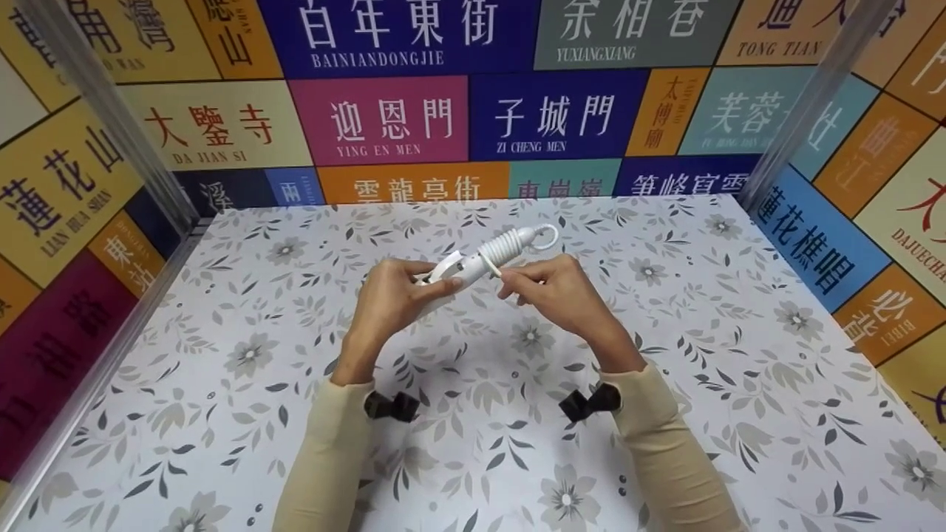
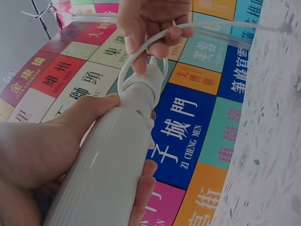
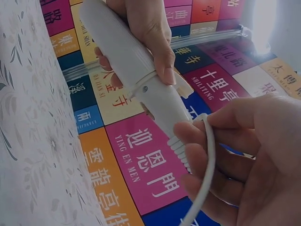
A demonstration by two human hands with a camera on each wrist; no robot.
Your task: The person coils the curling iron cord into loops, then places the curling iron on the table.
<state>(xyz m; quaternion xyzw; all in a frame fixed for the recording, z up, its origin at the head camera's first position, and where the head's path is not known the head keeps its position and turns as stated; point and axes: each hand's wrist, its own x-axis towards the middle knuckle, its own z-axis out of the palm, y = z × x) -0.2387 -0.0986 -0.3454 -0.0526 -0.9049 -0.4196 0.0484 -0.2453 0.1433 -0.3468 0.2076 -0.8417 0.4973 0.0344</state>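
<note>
A white handheld appliance (image 1: 473, 270) with a ribbed body slants above the table; its exact kind is unclear. My left hand (image 1: 392, 294) grips its thick body, thumb along the top, as the left wrist view shows with the body (image 2: 101, 165) close up. White cord (image 1: 505, 247) is wound in several turns around the narrower far end, and a loop (image 1: 547, 236) stands out beyond the tip. My right hand (image 1: 556, 292) pinches the cord beside the coil. In the right wrist view the cord (image 3: 207, 165) passes over the curled right fingers.
A white tablecloth (image 1: 473, 443) with grey leaves and flowers covers the table. Colourful sign-printed panels (image 1: 384, 118) stand at the back and on both sides, with clear corner posts (image 1: 805, 111). Black wrist mounts (image 1: 395, 406) sit at the sleeve cuffs.
</note>
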